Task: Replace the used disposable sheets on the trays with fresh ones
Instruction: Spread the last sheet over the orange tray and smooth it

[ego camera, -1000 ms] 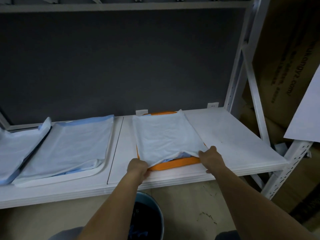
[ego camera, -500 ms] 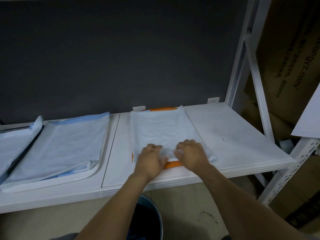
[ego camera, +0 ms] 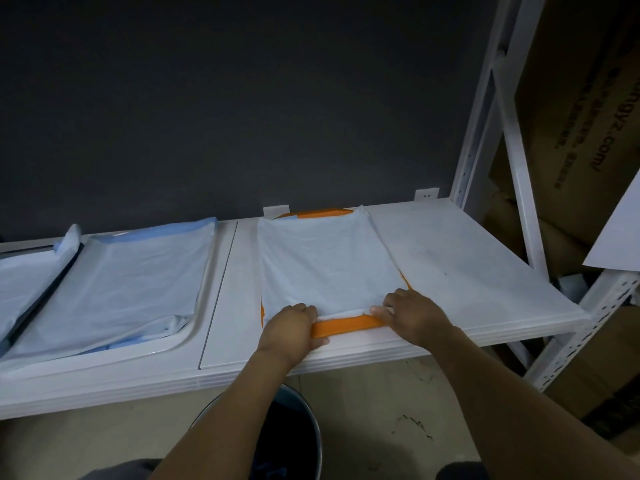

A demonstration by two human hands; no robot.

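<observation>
An orange tray point(ego camera: 346, 328) lies on the white shelf, covered by a pale blue-white disposable sheet point(ego camera: 325, 261). My left hand point(ego camera: 291, 332) rests over the tray's near left rim, fingers curled onto the sheet's near edge. My right hand point(ego camera: 412, 315) pinches the sheet's near edge at the tray's right corner. The sheet's near edge is folded back, baring the orange front rim. To the left, a white tray point(ego camera: 180, 344) holds another rumpled sheet point(ego camera: 121, 285), and a third covered tray point(ego camera: 24, 282) is cut off at the far left.
A bin point(ego camera: 287, 434) with a dark liner stands on the floor below the shelf, between my arms. White rack uprights point(ego camera: 491, 109) and cardboard boxes point(ego camera: 581, 109) stand at the right. A dark panel backs the shelf.
My hands went from the tray's near corners to its middle, then spread apart again along the sheet's near edge. The orange front rim now shows between them.
</observation>
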